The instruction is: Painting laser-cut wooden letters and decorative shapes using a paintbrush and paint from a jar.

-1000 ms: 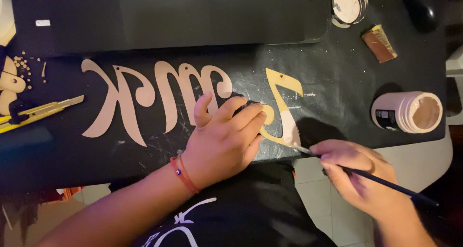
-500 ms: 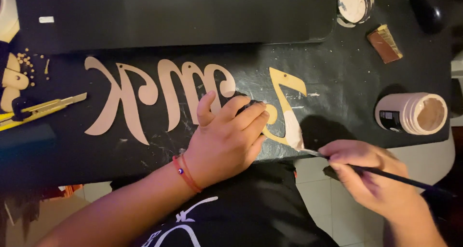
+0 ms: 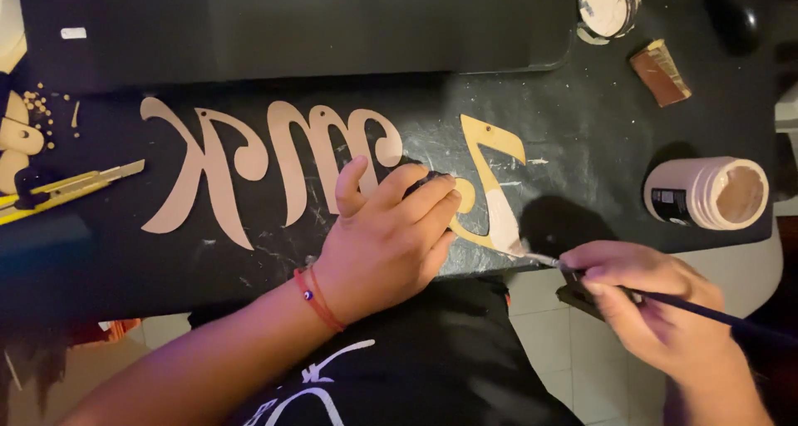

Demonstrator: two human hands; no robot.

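While your left hand (image 3: 386, 239) pressed flat, open-palmed, on the wooden note cutout (image 3: 490, 185) near the desk (image 3: 582, 127) edge, your right hand (image 3: 648, 305) gripped one thin brush (image 3: 665, 300); a slip could have smeared paint or nudged the piece off. You had one cutout word (image 3: 266, 164), two paint jars (image 3: 706, 193), one yellow knife (image 3: 71, 185).

1. The left hand (image 3: 391, 239) presses flat on a tan wooden cutout shaped like a music note (image 3: 490, 189), lying on the black table (image 3: 582, 127).
2. The right hand (image 3: 657, 310) holds a thin dark-handled paintbrush (image 3: 665, 300), its tip touching the note's lower end.
3. A paint jar (image 3: 706, 193) lies on its side nearby.
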